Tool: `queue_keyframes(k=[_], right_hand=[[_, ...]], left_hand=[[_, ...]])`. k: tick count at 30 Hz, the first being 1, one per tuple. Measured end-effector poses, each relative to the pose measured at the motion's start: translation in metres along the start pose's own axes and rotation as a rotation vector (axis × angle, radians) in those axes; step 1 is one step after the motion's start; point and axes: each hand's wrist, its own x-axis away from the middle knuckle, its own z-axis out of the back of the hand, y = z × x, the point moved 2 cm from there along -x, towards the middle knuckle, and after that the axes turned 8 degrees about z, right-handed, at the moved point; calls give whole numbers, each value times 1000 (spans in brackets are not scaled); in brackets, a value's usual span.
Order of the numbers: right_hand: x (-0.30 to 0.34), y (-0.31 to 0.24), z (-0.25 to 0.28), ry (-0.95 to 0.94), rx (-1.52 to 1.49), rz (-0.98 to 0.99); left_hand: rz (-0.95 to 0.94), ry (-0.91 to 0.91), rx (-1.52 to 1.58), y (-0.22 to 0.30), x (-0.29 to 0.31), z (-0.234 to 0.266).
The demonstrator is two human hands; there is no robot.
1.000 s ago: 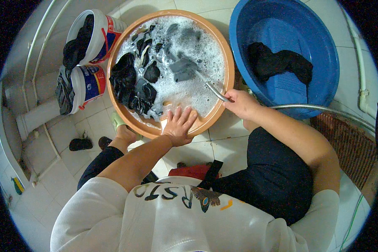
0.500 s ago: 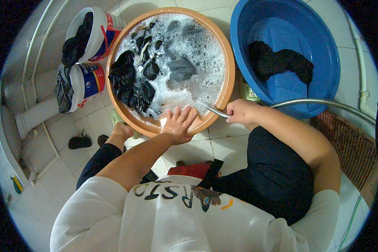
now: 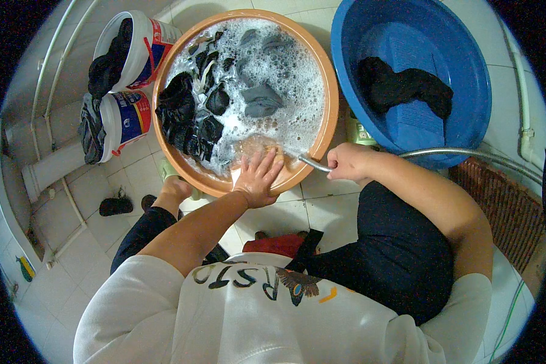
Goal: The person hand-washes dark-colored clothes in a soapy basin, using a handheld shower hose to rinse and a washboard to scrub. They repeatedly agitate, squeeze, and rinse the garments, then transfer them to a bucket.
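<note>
An orange round basin (image 3: pixel 330 73) is full of foamy water, with wet black clothes (image 3: pixel 176 109) along its left side and a grey cloth (image 3: pixel 262 101) poking up through the suds. At its near edge my left hand (image 3: pixel 259 179) lies flat against the inner wall, fingers spread. Something pale shows beside the thumb, too unclear to name. My right hand (image 3: pixel 349 162) is closed round a flexible metal hose (image 3: pixel 314 164) just behind its end, which points over the basin's near right rim. Water stirs the foam before my left fingertips.
A blue oval tub (image 3: pixel 480 115) with a ridged washboard (image 3: pixel 415 127) and a black garment (image 3: pixel 406 88) stands at the right. Two white buckets (image 3: pixel 138 60) holding dark clothes lean at the left. The hose runs right past a brown grate (image 3: pixel 497 206). Dark footwear (image 3: pixel 115 206) lies on the tiles.
Water now swirls and splashes more in front of my left fingers, pushing the foam back. Both hands and the hose have hardly moved.
</note>
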Motion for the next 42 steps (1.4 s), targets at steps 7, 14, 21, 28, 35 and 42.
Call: queue_keyframes(k=[7,14,21,28,35,42], right_hand=[[2,1,8,367,-89,-136],[-2,8,13,750,-217,-169],[-5,12,10,626,-349,-142],[-5,12,12,620,-444,-160],[-8,15,13,667,-338,-124],[10,-7,26,607,-340,-170]], left_hand=[[-8,29,-33,1,2,2],[-20,71,-38,0,2,-4],[-14,28,-6,1,1,1],[-11,74,-25,0,0,-6],[-46,44,5,-2,-1,1],[-31,492,507,17,-25,30]])
